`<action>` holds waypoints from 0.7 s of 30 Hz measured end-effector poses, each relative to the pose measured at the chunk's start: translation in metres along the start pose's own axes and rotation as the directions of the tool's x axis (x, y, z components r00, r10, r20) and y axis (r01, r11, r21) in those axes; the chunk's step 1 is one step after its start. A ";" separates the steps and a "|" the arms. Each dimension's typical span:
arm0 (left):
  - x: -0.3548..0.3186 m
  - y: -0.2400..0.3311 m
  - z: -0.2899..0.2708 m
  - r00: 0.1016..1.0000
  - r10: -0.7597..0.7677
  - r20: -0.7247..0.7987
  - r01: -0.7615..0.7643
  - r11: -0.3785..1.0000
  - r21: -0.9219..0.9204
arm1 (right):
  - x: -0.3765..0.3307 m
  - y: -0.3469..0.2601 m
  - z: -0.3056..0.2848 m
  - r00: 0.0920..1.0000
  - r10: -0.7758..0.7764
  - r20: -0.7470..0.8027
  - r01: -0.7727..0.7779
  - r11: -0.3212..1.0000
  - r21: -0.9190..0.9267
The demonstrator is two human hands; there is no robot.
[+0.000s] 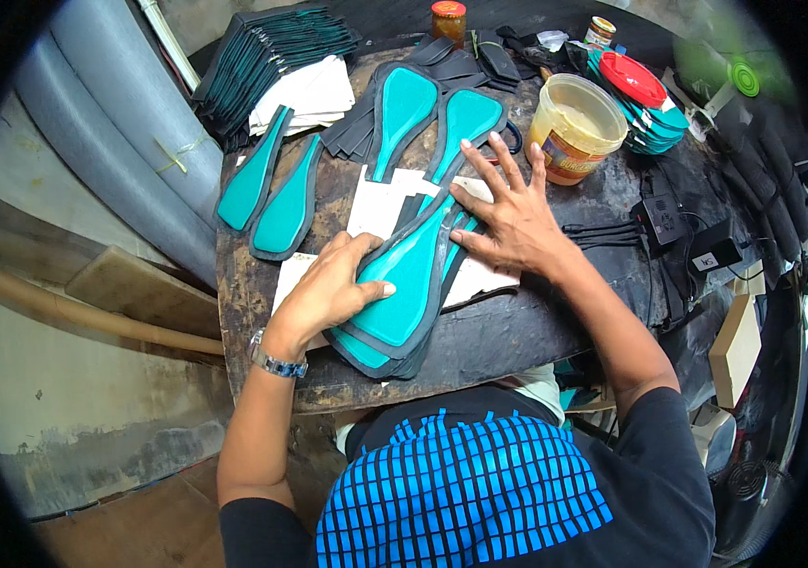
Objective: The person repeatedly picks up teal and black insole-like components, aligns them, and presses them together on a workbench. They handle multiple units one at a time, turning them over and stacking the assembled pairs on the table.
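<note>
Pressing down on a teal sole piece point(404, 284) near the table's point(517, 336) front edge, the left hand point(328, 289) curls loosely over its left rim while the right hand point(508, 222) lies flat, fingers spread, on the narrow far end. The piece looks light and bendy (likely thin foam with a dark border), best held by its edges. A glue tub point(574, 128) stands far right.
</note>
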State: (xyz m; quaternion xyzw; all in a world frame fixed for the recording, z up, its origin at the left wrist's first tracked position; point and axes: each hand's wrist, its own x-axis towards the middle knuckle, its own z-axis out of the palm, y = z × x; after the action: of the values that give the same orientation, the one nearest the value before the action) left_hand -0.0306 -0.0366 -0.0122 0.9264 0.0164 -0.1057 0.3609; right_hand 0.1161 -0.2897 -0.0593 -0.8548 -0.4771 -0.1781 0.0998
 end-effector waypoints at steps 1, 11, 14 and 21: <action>0.000 0.000 0.000 1.000 0.010 0.001 -0.010 1.000 -0.008 | 0.001 0.003 0.001 1.000 -0.021 0.001 0.021 0.999 0.026; 0.000 0.003 -0.001 1.000 0.005 -0.017 -0.005 0.999 0.042 | -0.013 -0.009 -0.009 0.972 -0.193 0.131 0.150 0.947 0.284; 0.004 0.003 -0.005 0.998 -0.056 0.019 0.053 0.993 0.102 | -0.029 -0.023 -0.013 0.972 -0.180 0.152 0.127 0.944 0.303; 0.011 0.006 -0.007 0.999 -0.021 0.037 0.019 0.998 0.067 | -0.032 -0.034 -0.007 0.990 -0.116 0.079 0.099 0.977 0.188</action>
State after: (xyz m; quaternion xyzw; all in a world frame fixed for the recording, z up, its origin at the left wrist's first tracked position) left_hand -0.0175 -0.0373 -0.0058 0.9355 0.0154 -0.1270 0.3292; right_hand 0.0701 -0.2988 -0.0655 -0.8220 -0.5410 -0.0999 0.1469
